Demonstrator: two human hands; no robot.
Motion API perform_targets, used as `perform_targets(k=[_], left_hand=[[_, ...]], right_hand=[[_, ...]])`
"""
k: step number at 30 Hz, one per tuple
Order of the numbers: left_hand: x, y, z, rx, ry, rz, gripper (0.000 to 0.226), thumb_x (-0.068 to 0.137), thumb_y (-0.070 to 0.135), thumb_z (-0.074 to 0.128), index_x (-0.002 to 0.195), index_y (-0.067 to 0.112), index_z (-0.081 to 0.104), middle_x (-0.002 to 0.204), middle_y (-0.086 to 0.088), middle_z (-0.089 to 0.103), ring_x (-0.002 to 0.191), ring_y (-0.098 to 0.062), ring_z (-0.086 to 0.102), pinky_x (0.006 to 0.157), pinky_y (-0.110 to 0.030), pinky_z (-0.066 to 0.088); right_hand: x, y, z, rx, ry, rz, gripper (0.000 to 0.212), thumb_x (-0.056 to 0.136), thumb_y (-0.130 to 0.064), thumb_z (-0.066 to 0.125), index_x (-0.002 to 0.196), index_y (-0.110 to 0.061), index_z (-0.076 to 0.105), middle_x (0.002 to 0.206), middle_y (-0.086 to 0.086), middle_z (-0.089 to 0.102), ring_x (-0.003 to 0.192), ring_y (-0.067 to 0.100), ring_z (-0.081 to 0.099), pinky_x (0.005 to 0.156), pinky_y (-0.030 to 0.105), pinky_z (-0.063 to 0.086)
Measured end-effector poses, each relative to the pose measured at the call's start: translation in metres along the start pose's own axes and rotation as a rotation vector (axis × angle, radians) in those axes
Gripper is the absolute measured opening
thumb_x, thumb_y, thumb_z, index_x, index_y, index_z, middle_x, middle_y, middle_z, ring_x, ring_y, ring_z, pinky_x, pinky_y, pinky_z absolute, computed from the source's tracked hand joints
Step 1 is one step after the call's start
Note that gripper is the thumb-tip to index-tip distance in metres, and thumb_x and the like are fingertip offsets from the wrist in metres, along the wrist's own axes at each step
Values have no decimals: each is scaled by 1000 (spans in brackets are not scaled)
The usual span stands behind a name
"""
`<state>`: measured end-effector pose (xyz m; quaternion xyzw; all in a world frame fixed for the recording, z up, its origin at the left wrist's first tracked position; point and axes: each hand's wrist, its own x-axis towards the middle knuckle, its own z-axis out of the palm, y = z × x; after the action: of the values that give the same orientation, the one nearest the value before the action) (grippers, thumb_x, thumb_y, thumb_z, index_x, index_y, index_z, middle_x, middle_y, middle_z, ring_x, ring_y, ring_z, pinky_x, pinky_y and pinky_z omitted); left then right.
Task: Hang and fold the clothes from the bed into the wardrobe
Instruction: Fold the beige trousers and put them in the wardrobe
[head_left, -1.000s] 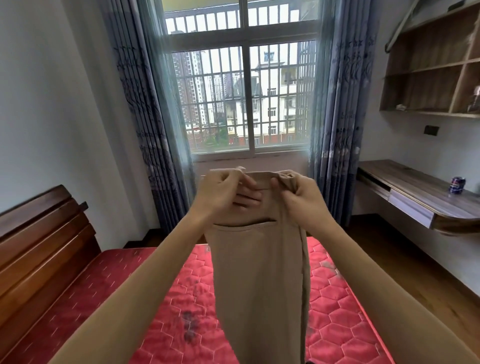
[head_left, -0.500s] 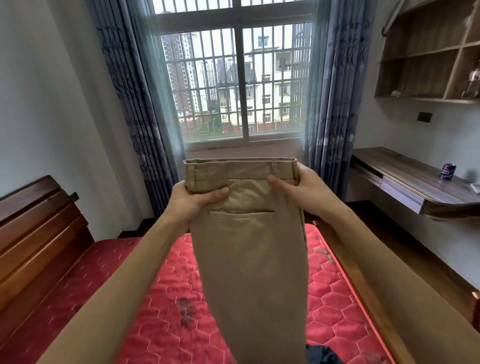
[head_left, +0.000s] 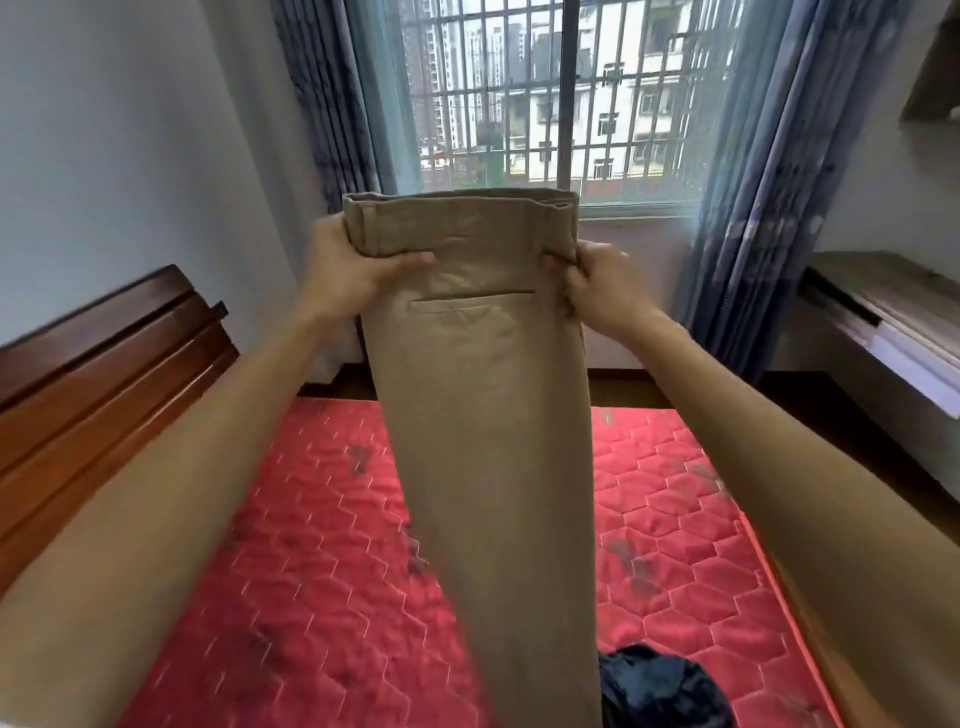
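The step in hand looks like squaring up the trousers (head_left: 483, 415) before a fold or a hang. They are held by the waistband in mid-air over the mattress (head_left: 291, 571), back pocket facing the camera. The legs hang together straight down towards 6 o'clock and run out of frame.

The left hand (head_left: 343, 265) grips the waistband's left end, thumb laid across the front and fingers wrapped round behind (the cloth hides them). The right hand (head_left: 602, 291) pinches the right end, fingers curled tight against the side seam. Both arms are stretched forward.

The next move, as I judge it, calls for one of two things: lowering the trousers flat on the mattress to fold them, or carrying them to the wardrobe, which is not in view. Either way both grips need to hold level so that the legs lie one on the other.

The mattress is red, quilted in hexagons, with some dark smudges. A dark garment (head_left: 660, 691) lies bunched on it at 5 o'clock, just beside the hanging legs, so more looks left to do. A wooden headboard (head_left: 104, 374) stands at 9 o'clock. A barred window (head_left: 519, 104) is at 12 between blue curtains (head_left: 332, 114), and a wooden desk (head_left: 893, 322) runs along the wall at 3.
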<state>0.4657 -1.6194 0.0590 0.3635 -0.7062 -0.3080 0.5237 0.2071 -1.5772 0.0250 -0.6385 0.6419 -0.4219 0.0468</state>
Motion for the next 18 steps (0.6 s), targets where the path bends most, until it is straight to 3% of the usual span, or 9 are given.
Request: perform_targets(k=[3, 5, 8, 12, 15, 18], left_hand=[[39, 5, -29, 23, 67, 44, 50, 68, 13, 90, 113, 13, 69, 100, 14, 70, 89, 8, 69, 75, -13, 54], [63, 9, -48, 55, 118, 79, 52, 65, 20, 92, 112, 16, 70, 105, 10, 72, 95, 4, 69, 80, -17, 56], [94, 17, -75, 106, 174, 124, 48, 64, 21, 93, 107, 16, 72, 98, 17, 73, 93, 4, 70, 79, -18, 56], [121, 27, -108, 147, 256, 193, 59, 62, 25, 94, 114, 7, 73, 109, 1, 73, 98, -4, 71, 83, -25, 59], [125, 31, -133, 175, 291, 217, 66, 55, 36, 96, 111, 10, 75, 111, -2, 74, 101, -11, 72, 86, -35, 60], [113, 27, -147, 218, 304, 186, 65, 51, 41, 97, 108, 15, 76, 109, 0, 75, 100, -12, 72, 85, -38, 61]], right_hand=[[46, -26, 18, 84, 24, -3, 23, 93, -13, 44, 95, -13, 67, 85, 15, 72, 83, 35, 70, 77, 41, 56], [71, -49, 25, 168, 31, -23, 32, 81, -12, 36, 93, -11, 66, 80, 13, 69, 77, 32, 71, 76, 41, 58], [106, -75, 37, 251, 68, -91, 44, 70, -14, 30, 93, -8, 67, 78, 16, 70, 77, 33, 72, 76, 48, 58], [141, -104, 52, 348, 101, -106, 47, 73, -8, 32, 101, 3, 68, 78, 23, 70, 75, 36, 72, 73, 51, 59], [152, -122, 63, 446, 90, -132, 52, 69, -10, 31, 103, 7, 66, 76, 22, 67, 73, 38, 72, 69, 54, 59], [146, -125, 73, 487, 13, -139, 43, 82, 5, 31, 110, 7, 65, 73, 11, 65, 63, 22, 69, 73, 50, 60]])
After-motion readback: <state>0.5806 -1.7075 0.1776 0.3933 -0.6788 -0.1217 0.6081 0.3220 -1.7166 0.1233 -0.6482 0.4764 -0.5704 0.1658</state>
